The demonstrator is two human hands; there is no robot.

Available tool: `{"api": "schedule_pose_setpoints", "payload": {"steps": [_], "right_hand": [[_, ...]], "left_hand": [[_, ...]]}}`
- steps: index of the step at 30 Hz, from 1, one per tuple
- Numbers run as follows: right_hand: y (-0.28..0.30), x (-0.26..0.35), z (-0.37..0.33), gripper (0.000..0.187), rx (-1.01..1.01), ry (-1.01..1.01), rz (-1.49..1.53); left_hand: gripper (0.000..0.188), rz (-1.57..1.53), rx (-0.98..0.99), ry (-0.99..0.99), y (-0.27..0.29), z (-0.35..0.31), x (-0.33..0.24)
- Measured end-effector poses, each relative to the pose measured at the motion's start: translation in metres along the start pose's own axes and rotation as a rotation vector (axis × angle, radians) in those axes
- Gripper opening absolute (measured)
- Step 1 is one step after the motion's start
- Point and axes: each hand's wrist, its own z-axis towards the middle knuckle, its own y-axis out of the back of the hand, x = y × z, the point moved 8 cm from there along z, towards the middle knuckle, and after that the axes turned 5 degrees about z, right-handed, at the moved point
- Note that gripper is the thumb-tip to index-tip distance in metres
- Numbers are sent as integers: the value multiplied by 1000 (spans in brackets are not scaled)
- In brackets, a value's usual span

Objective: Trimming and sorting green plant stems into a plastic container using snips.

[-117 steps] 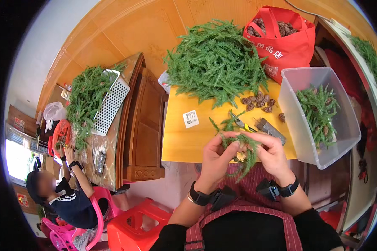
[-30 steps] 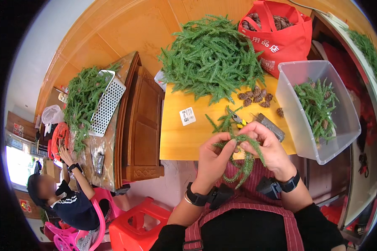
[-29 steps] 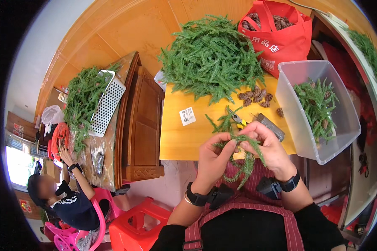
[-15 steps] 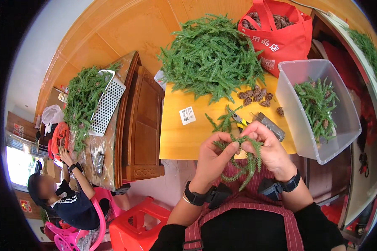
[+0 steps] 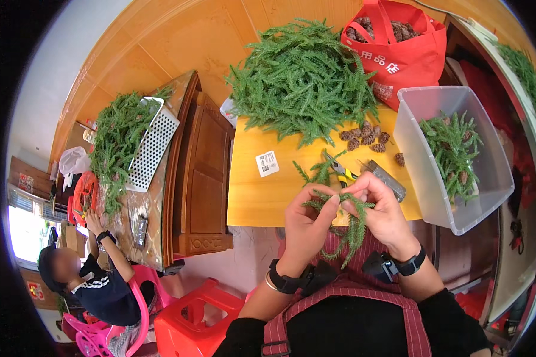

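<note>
head view, looking down: the left hand point(image 5: 308, 225) and the right hand point(image 5: 380, 208) meet just over the near edge of the yellow counter point(image 5: 253, 196). both hands are closed in a pinch grip on a green leafy sprig point(image 5: 348, 229), with fingertips touching at the top. the sprig hangs down between the hands, in front of the striped apron point(image 5: 339, 309). each wrist has a dark band.

just past the hands, on the counter, lie a small pair of snips with yellow handles point(image 5: 343, 174), a few loose green sprigs point(image 5: 318, 172) and a dark flat tool point(image 5: 387, 179). a white sticker point(image 5: 267, 163) sits to the left. a little farther are small brown cones point(image 5: 363, 135). to the right stands a clear plastic bin point(image 5: 420, 160) with green sprigs and cones inside. far back is a big pile of green sprigs point(image 5: 301, 80), and beside it a red bag point(image 5: 399, 56) full of cones.

far to the left, another person point(image 5: 95, 285) sits at a different table by a white basket point(image 5: 155, 146).
</note>
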Motion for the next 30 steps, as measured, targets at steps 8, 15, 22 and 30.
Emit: {"api": "schedule_pose_setpoints", "payload": {"steps": [8, 15, 22, 30], "right_hand": [[2, 7, -1, 7, -68, 117, -117], [8, 15, 2, 13, 4, 128, -330], [11, -3, 3, 16, 33, -268, 19], [4, -22, 4, 18, 94, -344, 137]], "left_hand": [[11, -6, 56, -17, -4, -2, 3], [10, -13, 100, 21, -2, -4, 6], [11, 89, 229, 66, -3, -8, 6], [11, 154, 159, 34, 2, -2, 0]]}}
